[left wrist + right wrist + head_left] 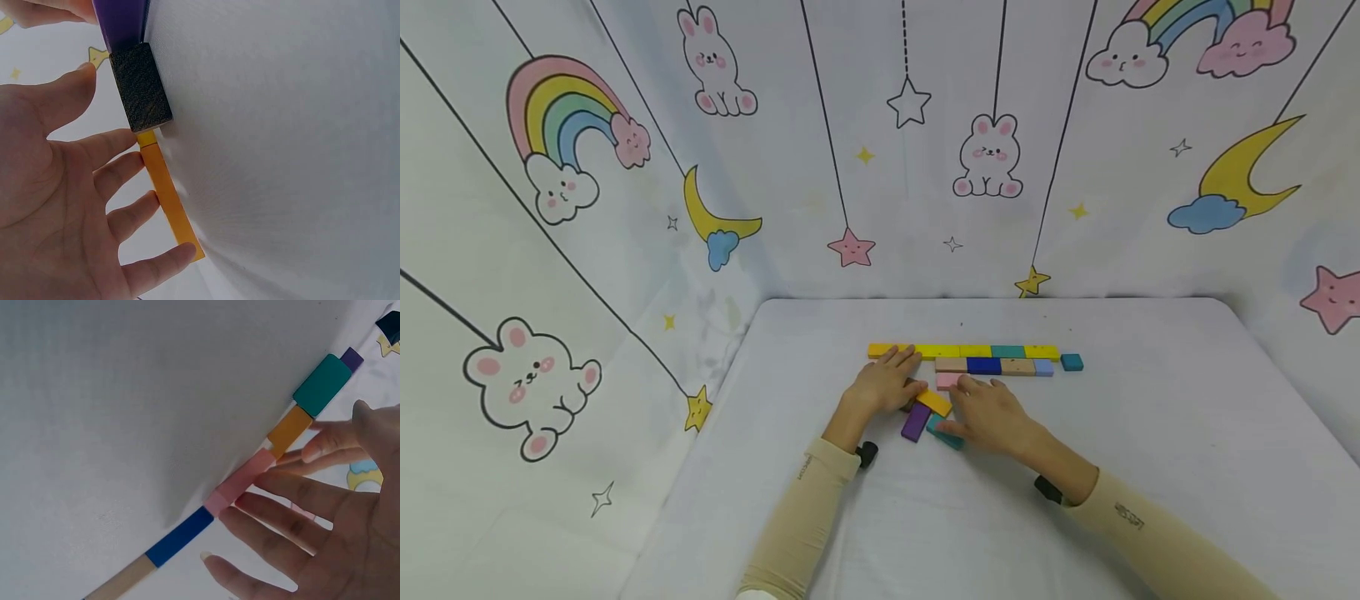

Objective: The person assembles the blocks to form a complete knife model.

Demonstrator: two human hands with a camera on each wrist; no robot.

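My left hand (882, 385) lies at the left end of a back row of blocks. Its spread fingertips touch the long orange block (172, 200) there. My right hand (997, 414) has its fingertips against a pink block (245, 478) in front of the middle row, fingers extended. Between the hands lie loose blocks: a tilted orange block (935, 403), a purple block (915, 422), a teal block (945, 432) near the right thumb, and a dark textured block (140, 87), mostly hidden by the left hand in the head view.
The back row continues rightward with yellow blocks (937, 352) and a teal one (1007, 352). Before it runs a row of tan (951, 365), dark blue (984, 366) and light blue (1043, 367) blocks. A short teal block (1071, 362) sits apart at the right on the white-covered table (1150, 400).
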